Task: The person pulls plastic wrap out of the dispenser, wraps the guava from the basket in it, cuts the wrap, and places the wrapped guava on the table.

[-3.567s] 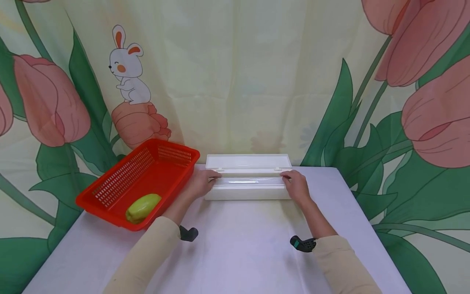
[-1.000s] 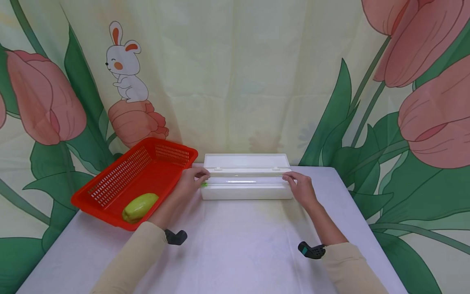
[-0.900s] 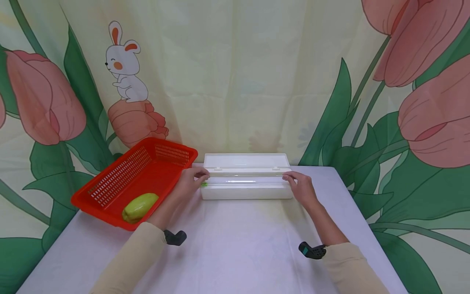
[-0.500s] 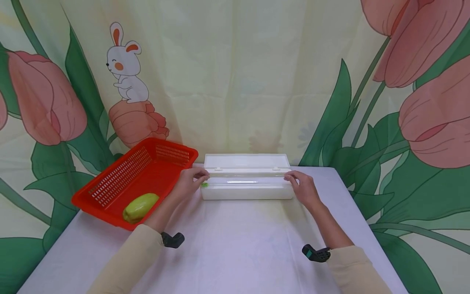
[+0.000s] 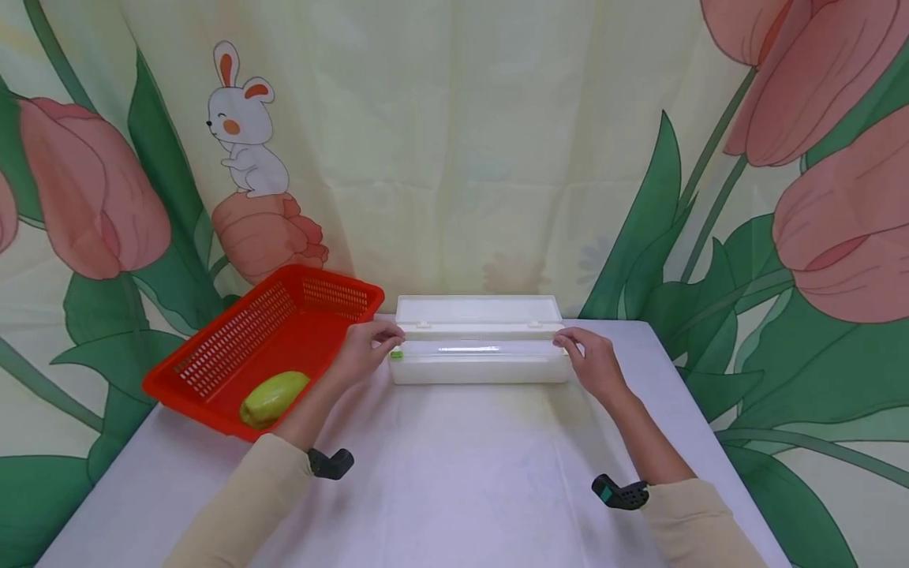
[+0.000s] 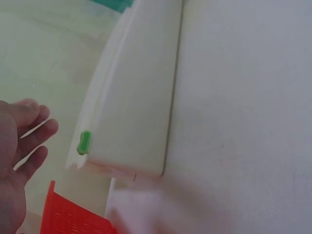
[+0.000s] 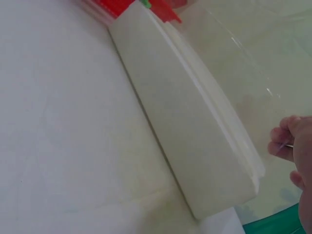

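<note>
Head view, centre of frame: long white dispenser box (image 5: 479, 367) on the table (image 5: 454, 473), lid (image 5: 477, 309) folded back, left hand (image 5: 365, 353) at its left end beside the green tab (image 5: 396, 355), right hand (image 5: 592, 364) at its right end. Left wrist view, left edge: left fingers (image 6: 34, 136) loosely spread, gripping nothing. Right wrist view, right edge: right fingertips (image 7: 285, 141) curled, seemingly pinching clear film (image 7: 243, 63); left of the box, red basket (image 5: 263, 347) with a green fruit (image 5: 274, 398).

White box (image 5: 479, 369), green tab (image 5: 396, 355). Red mesh basket (image 5: 234, 347), yellow-green fruit (image 5: 274, 398). White bench (image 5: 454, 481). Curtain (image 5: 454, 142): cream, pink tulips, white bunny. Beige sleeves (image 5: 241, 513).
</note>
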The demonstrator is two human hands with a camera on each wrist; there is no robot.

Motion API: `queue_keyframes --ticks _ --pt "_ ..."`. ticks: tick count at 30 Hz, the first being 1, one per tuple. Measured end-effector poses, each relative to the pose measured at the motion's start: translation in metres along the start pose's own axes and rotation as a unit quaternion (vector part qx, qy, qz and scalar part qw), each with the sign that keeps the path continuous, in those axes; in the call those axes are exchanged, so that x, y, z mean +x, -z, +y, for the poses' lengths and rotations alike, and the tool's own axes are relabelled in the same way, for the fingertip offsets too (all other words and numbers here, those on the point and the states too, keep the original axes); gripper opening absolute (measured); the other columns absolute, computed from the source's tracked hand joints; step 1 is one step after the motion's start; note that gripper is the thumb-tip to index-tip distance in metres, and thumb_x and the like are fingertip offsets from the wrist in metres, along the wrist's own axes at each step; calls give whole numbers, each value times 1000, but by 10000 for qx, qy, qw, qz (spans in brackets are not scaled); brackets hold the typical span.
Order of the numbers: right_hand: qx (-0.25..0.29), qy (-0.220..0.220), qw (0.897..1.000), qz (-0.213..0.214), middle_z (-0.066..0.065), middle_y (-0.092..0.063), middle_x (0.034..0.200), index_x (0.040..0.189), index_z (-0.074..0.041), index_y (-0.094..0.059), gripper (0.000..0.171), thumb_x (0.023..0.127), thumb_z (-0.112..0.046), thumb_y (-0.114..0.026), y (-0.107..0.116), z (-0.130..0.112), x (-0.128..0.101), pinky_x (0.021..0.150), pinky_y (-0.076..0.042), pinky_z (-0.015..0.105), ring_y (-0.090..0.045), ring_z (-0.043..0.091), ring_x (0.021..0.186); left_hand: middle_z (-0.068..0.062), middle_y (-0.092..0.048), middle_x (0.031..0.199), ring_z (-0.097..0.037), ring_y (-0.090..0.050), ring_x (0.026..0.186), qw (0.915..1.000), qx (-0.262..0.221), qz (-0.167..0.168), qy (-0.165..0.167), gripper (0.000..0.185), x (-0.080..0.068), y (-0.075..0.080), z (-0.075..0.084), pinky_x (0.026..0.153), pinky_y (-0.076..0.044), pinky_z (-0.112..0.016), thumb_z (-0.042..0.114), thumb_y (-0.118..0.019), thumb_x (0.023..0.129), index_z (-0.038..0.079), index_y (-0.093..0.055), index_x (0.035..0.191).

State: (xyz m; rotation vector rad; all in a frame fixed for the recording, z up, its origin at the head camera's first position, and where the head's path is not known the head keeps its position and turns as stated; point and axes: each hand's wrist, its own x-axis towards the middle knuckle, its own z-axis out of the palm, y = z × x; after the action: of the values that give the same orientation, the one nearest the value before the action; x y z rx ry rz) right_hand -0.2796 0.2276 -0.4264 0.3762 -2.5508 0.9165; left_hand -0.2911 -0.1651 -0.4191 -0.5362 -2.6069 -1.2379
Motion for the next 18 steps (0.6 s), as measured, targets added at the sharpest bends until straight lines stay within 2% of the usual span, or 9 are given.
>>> queue_keyframes --ticks 8,18 --pt "-18 -150 9998 -136 9 -69 93 99 -9 -66 18 91 -20 -55 4 -5 -2 81 -52 43 -63 23 89 5 -68 92 -12 -63 82 9999 107 14 36 16 0 3 0 77 -55 -30 21 -65 83 15 -69 98" --pt "-64 -26 10000 -36 7 -70 95 102 -10 -66 18 90 -20 -56 11 -4 -3 81 -53 42 -63 23 91 7 -68 91 -9 -63 81 9998 138 57 -137 11 2 5 6 76 -55 -26 22 -65 84 23 -68 94"
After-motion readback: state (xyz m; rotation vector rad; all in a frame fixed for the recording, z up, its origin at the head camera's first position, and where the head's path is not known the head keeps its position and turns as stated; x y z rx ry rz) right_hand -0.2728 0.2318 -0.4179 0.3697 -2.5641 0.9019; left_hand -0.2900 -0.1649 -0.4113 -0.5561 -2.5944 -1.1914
